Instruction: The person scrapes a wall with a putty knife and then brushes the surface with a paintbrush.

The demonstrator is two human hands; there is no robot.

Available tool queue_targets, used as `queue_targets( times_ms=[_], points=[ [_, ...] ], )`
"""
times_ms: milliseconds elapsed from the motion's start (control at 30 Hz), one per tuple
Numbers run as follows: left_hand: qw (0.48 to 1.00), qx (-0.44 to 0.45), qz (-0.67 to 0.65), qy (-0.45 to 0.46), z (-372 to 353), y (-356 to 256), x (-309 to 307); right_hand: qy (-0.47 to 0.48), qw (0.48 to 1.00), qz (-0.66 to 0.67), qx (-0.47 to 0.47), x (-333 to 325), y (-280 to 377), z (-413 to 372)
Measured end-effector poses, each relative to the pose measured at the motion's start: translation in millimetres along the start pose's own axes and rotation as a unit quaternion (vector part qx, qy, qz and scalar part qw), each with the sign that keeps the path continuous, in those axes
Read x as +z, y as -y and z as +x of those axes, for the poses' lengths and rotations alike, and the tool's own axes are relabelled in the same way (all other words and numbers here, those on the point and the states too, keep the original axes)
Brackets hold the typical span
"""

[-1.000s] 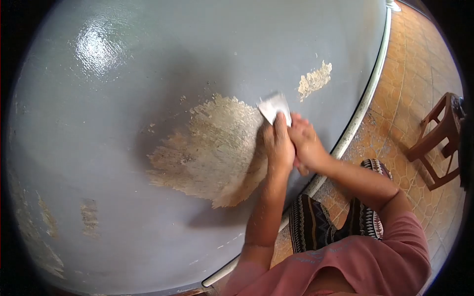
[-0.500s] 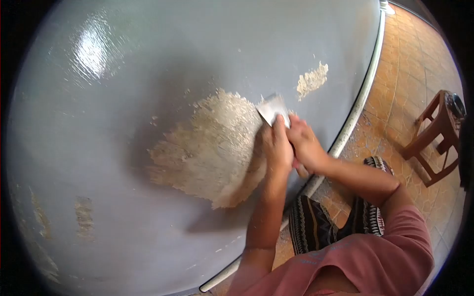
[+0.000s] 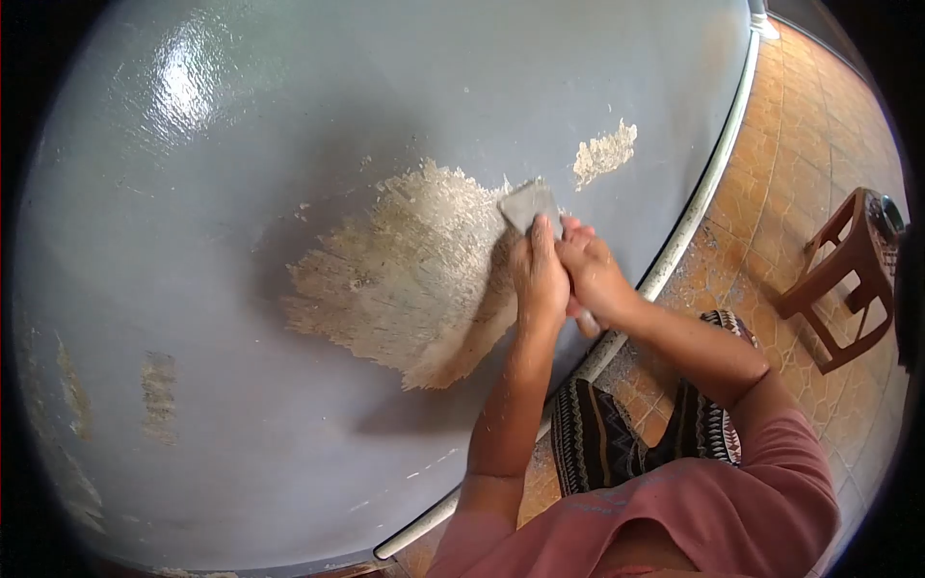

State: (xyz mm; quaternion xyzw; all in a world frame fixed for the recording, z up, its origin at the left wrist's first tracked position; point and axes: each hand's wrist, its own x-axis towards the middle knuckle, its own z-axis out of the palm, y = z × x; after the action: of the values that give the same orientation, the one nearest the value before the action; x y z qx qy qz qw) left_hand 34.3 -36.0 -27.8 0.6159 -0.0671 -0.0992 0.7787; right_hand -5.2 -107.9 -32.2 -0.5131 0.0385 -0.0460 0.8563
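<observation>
A scraper [image 3: 529, 205] with a wide flat metal blade lies against the grey painted wall [image 3: 289, 462]. My right hand [image 3: 594, 276] is closed round its handle, whose end pokes out below. Beside it, my left hand [image 3: 542, 279] grips the same tool, thumb stretched up along the blade; its other fingers are mostly hidden. The blade's edge touches the upper right border of a large bare patch [image 3: 414, 279], where the paint is gone and a rough beige surface shows.
A smaller bare patch [image 3: 605, 154] lies up and right of the blade. A pale pipe [image 3: 708, 188] runs along the wall's foot. Paint flakes [image 3: 701, 265] litter the orange tiled floor [image 3: 800, 125]. A brown plastic stool [image 3: 848, 275] stands at right, with a dark round object on top.
Both hands and the scraper have shifted only slightly, the blade still at the patch's edge. The whole view has moved a little.
</observation>
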Motion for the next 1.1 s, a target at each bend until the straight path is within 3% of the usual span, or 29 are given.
queue_targets(
  times_ms=[233,333,367,467,600,700,800,933,1033,1100],
  points=[
    [0.999,-0.031,-0.007,0.041,8.8,-28.0,4.1,0.082,0.996,0.036,-0.008,-0.7,16.4,11.8],
    [0.999,0.032,-0.014,-0.011,-1.7,-1.8,0.7,0.015,1.000,0.007,0.002,2.8,0.3,-1.7],
    [1.000,-0.014,0.018,0.004,-6.6,-4.3,-5.6,0.052,0.999,0.001,-0.012,-0.4,-14.8,2.5],
    [0.999,0.019,0.036,0.002,5.1,-23.0,-1.0,0.029,0.997,-0.057,-0.052,5.6,3.9,12.0],
    [0.996,0.026,0.056,0.057,10.1,-52.1,19.8,0.059,0.996,0.002,-0.063,2.2,33.4,16.7],
    [0.999,0.036,-0.025,0.003,-4.6,-14.6,11.5,0.034,0.997,-0.038,-0.056,3.0,4.2,7.4],
    [0.999,0.004,0.031,0.006,6.3,-23.6,-0.7,0.043,0.998,-0.021,-0.034,6.9,8.7,9.5],
    [0.998,0.033,0.026,0.053,13.4,-56.2,16.8,0.074,0.996,0.014,-0.047,5.8,33.4,20.3],
    [1.000,0.015,-0.025,0.001,2.6,-9.1,-1.4,0.019,0.998,-0.031,-0.058,4.8,-1.5,8.8],
    [1.000,0.006,0.026,0.005,4.0,-13.1,-8.5,0.020,0.998,-0.025,-0.053,11.6,6.8,12.3]
  ],
)
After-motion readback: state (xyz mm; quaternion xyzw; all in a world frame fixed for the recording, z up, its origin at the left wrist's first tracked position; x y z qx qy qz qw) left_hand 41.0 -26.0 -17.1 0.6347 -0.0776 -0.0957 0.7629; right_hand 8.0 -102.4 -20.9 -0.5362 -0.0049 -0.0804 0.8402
